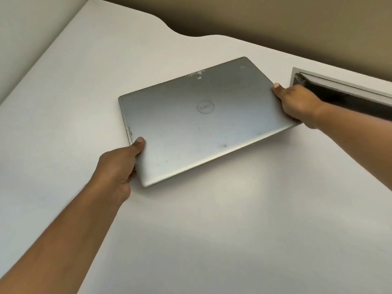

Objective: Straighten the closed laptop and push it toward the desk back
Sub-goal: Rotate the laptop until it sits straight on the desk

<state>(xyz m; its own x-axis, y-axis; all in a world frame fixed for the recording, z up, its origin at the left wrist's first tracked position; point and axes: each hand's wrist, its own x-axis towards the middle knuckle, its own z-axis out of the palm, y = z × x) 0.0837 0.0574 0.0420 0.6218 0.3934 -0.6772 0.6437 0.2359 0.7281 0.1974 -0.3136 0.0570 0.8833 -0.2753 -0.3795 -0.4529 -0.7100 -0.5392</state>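
Left hand (121, 166) clamps the closed laptop (203, 122) at its near-left corner, thumb on top. Laptop lies skewed at mid-desk (63, 85). Right hand (297, 105) grips the right edge, giving two-point leverage for rotation.

laptop (197, 122) on surface (212, 230), skewed; left grip (118, 166) at its near-left corner, right grip (297, 102) at right edge (cable slot (343, 92) just right, behind hand).
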